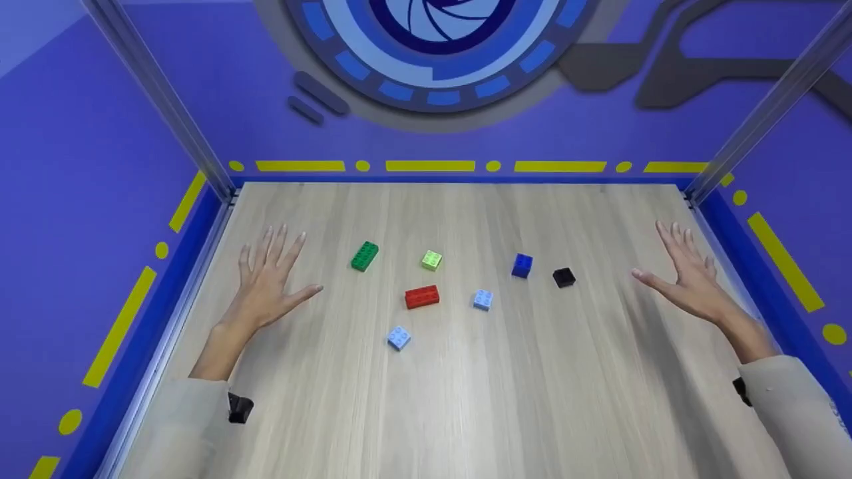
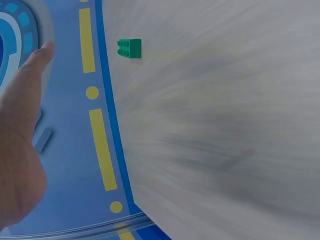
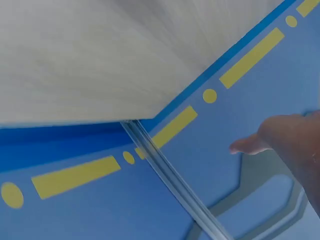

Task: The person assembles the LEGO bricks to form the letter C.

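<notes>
Basically, table (image 1: 466,412) is holding seven bricks; left hand (image 1: 265,289) and right hand (image 1: 692,283) are hovering over its sides, fingers spread wide, gripping nothing; red brick (image 1: 422,297) is lying mid-table; green brick (image 1: 365,256) is sitting to the left hand's right, that hand being nearer, long axis running away from the person and leaning right; lime brick (image 1: 431,260), dark blue brick (image 1: 522,265), near light blue brick (image 1: 399,338) and far light blue brick (image 1: 482,299) are lying between the hands; black brick (image 1: 564,277) is sitting left of the right hand, well apart
</notes>
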Available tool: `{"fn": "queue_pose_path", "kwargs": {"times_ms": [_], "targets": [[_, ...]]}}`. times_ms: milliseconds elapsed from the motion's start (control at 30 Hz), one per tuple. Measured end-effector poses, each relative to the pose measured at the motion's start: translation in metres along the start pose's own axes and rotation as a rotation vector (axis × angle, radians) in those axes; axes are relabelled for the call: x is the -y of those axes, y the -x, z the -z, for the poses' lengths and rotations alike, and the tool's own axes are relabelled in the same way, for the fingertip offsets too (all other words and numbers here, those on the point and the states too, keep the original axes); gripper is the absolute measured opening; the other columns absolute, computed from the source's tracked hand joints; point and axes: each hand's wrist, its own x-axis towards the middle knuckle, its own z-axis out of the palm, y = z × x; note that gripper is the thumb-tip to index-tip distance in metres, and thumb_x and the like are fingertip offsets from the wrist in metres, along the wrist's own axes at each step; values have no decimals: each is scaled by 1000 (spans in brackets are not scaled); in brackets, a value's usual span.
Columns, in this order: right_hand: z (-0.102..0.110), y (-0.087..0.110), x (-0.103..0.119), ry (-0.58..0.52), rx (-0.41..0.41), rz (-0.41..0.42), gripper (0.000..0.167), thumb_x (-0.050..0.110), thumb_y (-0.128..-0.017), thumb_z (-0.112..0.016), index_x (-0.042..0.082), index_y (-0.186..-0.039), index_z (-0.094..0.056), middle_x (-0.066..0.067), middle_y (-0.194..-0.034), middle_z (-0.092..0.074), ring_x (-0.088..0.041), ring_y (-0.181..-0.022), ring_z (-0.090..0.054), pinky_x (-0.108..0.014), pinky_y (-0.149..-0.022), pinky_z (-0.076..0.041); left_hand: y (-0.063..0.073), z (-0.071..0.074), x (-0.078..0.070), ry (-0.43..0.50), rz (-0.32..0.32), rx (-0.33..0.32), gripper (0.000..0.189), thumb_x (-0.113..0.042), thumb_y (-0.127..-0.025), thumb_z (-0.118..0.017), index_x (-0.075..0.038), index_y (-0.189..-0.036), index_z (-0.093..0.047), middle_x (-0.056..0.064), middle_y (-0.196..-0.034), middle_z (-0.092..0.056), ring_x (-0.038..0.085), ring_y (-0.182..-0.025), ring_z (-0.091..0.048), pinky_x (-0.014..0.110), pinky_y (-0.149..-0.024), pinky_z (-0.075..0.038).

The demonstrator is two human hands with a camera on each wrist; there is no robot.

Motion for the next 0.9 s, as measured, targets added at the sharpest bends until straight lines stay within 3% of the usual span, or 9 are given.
{"fn": "queue_pose_path", "kwargs": {"times_ms": [200, 333, 400, 433, 500, 567, 700, 733, 900], "targets": [[-5, 1, -1, -197, 64, -77, 95, 30, -101, -62, 39, -162, 10, -13, -172, 12, -49, -155, 12, -85, -107, 3, 0, -6, -9, 290, 89, -12, 101, -43, -89, -73, -11, -164, -15, 19, -172, -11, 42, -158, -6, 71, -119, 0], [-13, 4, -4, -330, 101, -101, 91, 23, -104, -58, 36, -163, 11, -19, -171, 7, -52, -154, 6, -82, -110, -5, 0, -9, -19, 493, 175, 29, 101, -42, -92, -71, -16, -166, -7, 15, -173, -9, 43, -158, -6, 73, -119, -3], [-19, 3, -5, -357, 107, -96, 85, 23, -106, -55, 29, -165, 7, -26, -170, 0, -54, -153, -1, -59, -125, -18, -1, -9, -24, 541, 197, 50, 100, -42, -93, -70, -20, -166, -5, 12, -173, -10, 43, -158, -6, 73, -119, -3], [-21, 3, -6, -361, 108, -97, 82, 23, -107, -54, 25, -165, 4, -28, -169, -5, -55, -152, -6, -43, -126, -25, -1, -11, -26, 556, 203, 59, 100, -42, -93, -70, -22, -166, -4, 12, -173, -11, 42, -158, -7, 74, -119, -3], [-27, 3, -7, -344, 98, -97, 76, 25, -107, -52, 17, -166, -5, -31, -166, -18, -49, -152, -22, -14, -111, -36, -1, -15, -29, 574, 205, 66, 100, -42, -93, -71, -22, -166, -5, 12, -172, -15, 41, -158, -10, 74, -119, -6], [-32, 4, -7, -330, 78, -76, 69, 26, -108, -52, 11, -164, -15, -19, -160, -38, -30, -147, -41, 0, -90, -37, -2, -20, -30, 589, 201, 59, 98, -40, -93, -72, -20, -166, -10, 13, -170, -20, 39, -157, -13, 72, -120, -10], [-43, 7, -7, -420, 57, 4, 55, 16, -108, -49, 3, -158, -31, 13, -139, -55, 8, -123, -54, -7, -92, -47, -1, -31, -33, 633, 214, 53, 89, -37, -93, -72, -15, -163, -23, 15, -166, -29, 37, -155, -20, 68, -119, -21], [-45, 7, -7, -452, 63, 21, 52, 14, -108, -49, 1, -156, -34, 18, -134, -56, 10, -119, -57, -9, -91, -49, -1, -34, -33, 649, 216, 53, 86, -36, -93, -72, -13, -162, -26, 16, -164, -31, 37, -154, -22, 66, -120, -23], [-58, 6, -3, -530, 107, 18, 44, 14, -108, -49, -1, -149, -44, 16, -123, -65, 2, -113, -64, -15, -89, -54, 0, -49, -36, 765, 223, 58, 68, -28, -98, -69, -5, -155, -39, 20, -156, -44, 36, -146, -36, 58, -117, -32]]}}
